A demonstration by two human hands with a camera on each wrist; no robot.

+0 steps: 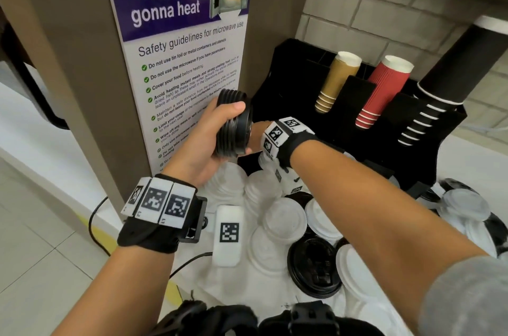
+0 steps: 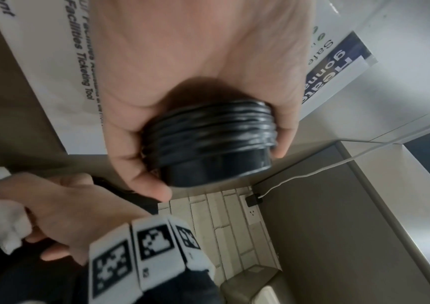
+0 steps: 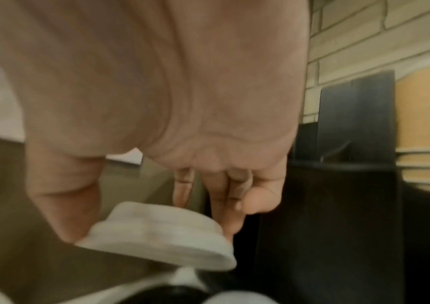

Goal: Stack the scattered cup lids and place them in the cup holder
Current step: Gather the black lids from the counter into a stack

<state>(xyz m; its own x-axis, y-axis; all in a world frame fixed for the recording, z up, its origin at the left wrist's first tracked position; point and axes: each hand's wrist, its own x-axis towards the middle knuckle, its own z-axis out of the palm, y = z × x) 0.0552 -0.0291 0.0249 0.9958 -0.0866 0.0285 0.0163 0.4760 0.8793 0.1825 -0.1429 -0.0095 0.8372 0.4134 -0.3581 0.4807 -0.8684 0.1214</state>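
Observation:
My left hand (image 1: 236,129) grips a stack of several black cup lids (image 1: 233,123) on its side, thumb on top and fingers underneath, in front of the poster; the left wrist view shows the same black stack (image 2: 214,139) in that left hand (image 2: 219,156). My right hand (image 1: 255,129) reaches in behind the stack, mostly hidden in the head view. In the right wrist view the right hand (image 3: 151,232) pinches a white lid (image 3: 162,246) between thumb and fingers. Loose white lids (image 1: 283,220) and black lids (image 1: 316,267) lie scattered on the counter below. The black cup holder (image 1: 302,74) stands behind.
The holder carries a brown cup stack (image 1: 338,79), a red cup stack (image 1: 384,90) and a black cup stack (image 1: 445,82). A brown pillar with a microwave poster (image 1: 178,55) stands left. A white tag block (image 1: 229,234) lies among the lids; a black cable (image 1: 96,225) hangs off the counter edge.

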